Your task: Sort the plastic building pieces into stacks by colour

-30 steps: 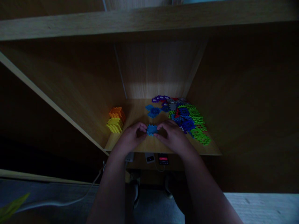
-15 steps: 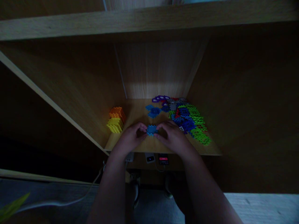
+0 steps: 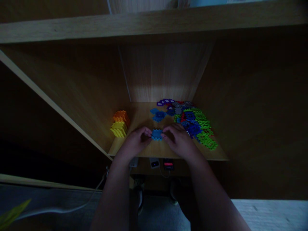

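A small stack of light blue square tiles with notched edges (image 3: 157, 134) lies low over the wooden shelf, between my two hands. My left hand (image 3: 137, 141) is curved, with thumb and fingers closed at the stack's left edge. From the other side, my right hand (image 3: 179, 139) pinches at its right edge with thumb and fingertips. Just behind sit loose blue tiles (image 3: 158, 115). Left of my left hand stand a stack of yellow tiles (image 3: 118, 129) and, behind it, orange tiles (image 3: 121, 117).
A mixed heap of green tiles (image 3: 202, 120), dark blue tiles (image 3: 192, 126), grey and red ones spreads along the right, with purple tiles (image 3: 165, 102) behind. Side panels and an upper shelf board (image 3: 154, 24) enclose the space. Below the shelf lies a phone (image 3: 168, 164).
My right hand's fingertips have shifted slightly right and loosened a little along the blue stack's edge. The left hand and the other tiles look nearly the same.
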Available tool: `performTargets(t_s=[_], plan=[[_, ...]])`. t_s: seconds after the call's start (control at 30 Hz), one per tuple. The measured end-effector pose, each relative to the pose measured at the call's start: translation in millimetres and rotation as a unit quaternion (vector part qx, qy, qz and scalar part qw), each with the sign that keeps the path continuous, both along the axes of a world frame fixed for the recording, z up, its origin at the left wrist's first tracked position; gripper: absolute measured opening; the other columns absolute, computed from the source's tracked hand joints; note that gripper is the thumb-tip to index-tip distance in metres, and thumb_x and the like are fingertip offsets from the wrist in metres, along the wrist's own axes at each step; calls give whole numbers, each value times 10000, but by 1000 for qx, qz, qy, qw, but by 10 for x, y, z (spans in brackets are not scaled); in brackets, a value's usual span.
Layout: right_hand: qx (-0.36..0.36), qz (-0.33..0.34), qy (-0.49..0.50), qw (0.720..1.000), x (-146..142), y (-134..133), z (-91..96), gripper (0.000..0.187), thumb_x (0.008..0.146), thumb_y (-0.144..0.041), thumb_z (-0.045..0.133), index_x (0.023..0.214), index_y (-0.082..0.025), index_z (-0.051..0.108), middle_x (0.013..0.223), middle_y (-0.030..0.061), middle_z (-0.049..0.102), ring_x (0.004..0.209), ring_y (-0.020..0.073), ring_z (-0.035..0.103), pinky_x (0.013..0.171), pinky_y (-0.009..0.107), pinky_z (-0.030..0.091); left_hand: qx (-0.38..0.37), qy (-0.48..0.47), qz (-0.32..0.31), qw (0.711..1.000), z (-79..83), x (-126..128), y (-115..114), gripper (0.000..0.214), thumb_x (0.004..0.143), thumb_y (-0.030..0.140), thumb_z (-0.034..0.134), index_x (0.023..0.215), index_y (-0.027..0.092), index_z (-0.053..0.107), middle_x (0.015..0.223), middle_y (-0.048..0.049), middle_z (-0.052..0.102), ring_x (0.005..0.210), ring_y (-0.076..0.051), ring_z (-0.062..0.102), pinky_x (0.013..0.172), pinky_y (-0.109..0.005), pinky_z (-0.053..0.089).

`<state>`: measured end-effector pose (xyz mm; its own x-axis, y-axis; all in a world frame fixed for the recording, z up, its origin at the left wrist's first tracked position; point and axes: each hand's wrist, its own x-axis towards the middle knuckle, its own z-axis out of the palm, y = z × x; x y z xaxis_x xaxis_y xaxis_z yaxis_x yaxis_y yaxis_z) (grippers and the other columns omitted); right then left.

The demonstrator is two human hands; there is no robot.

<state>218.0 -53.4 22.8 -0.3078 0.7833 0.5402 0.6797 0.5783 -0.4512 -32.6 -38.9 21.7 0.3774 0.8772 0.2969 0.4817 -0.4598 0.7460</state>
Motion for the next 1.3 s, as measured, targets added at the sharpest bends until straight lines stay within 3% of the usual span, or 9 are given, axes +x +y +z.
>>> performTargets(t_s=[0.33,0.57,0.73,0.87,1.03,1.17,1.3], plan=[[4,-78,-82,994,58,121,100,236,1094,-255,504,1102,-209,735,1102,107,786,1078,296,684,1029,450,506,7,-5,-8,1000,7,-5,20,163,908,189,719,1066,229,707,1048,-25,777,1014,-193,734,950,-337,567],[-20,-98,-212,972,8,821,361,259,1052,-214,566,1186,-182,785,1248,146,777,1203,295,668,1083,412,468,13,-16,-17,1000,-31,-19,38,172,904,203,709,1074,228,698,1041,-25,776,1012,-192,734,953,-345,580],[-49,-118,-265,956,-48,1135,245,251,990,-247,675,1197,-185,803,1297,148,771,1230,312,653,1068,416,480,20,-22,-17,999,-10,-9,25,174,897,195,708,1069,225,704,1038,-28,782,999,-189,742,942,-342,595],[-46,-121,-251,959,-13,1152,140,209,974,-228,670,1118,-204,820,1207,117,796,1174,292,662,1030,388,493,14,-26,-15,999,1,-6,23,183,894,180,709,1070,227,701,1030,-21,781,985,-181,742,931,-327,596],[-2,-123,-201,972,39,1088,181,215,1001,-229,611,1096,-186,800,1203,125,773,1149,294,663,1025,390,500,12,-24,-11,1000,-21,-18,30,172,897,194,719,1064,234,700,1034,-16,781,1001,-186,742,948,-334,587],[25,-236,-113,965,127,1016,257,275,1026,-255,563,1166,-147,774,1246,186,745,1180,336,651,1030,440,497,11,-28,-12,999,-19,-26,23,150,908,205,706,1055,233,701,1022,-17,781,991,-187,745,933,-330,593],[-16,-398,-77,914,222,977,256,375,1057,-263,471,1223,-100,766,1264,280,717,1207,422,631,985,544,492,16,-24,-7,1000,-10,-28,21,158,909,215,696,1066,228,702,1023,-22,781,997,-192,746,931,-329,593]])
